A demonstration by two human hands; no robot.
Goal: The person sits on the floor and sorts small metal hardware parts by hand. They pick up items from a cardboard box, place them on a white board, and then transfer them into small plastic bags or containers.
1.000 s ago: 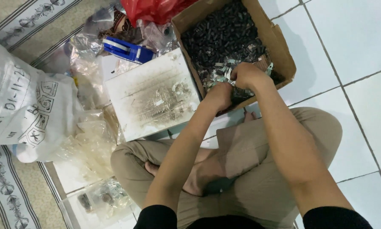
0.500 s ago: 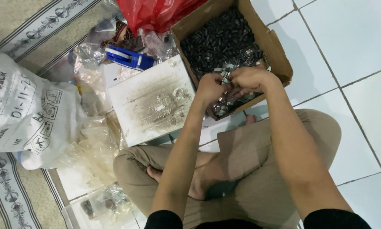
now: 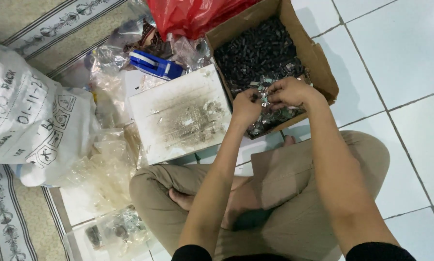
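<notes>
White tiled floor [image 3: 410, 58], person sitting cross-legged. Left to right: white sack [image 3: 28, 121], blue tape dispenser [image 3: 155, 64], stained white board [image 3: 180, 113], cardboard box [image 3: 318, 58] of small dark parts. Left hand [image 3: 246, 106] and right hand [image 3: 288, 93], fingers pinched together, share a small metal piece [image 3: 264, 102] over the box's near end.

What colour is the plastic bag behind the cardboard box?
Red; the crumpled plastic bag shows best in the head view, at the top.

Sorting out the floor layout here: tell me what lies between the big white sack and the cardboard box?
In the head view, a stained white slab lies flat between the white sack and the cardboard box, with crumpled clear plastic bags beside the sack.
</notes>
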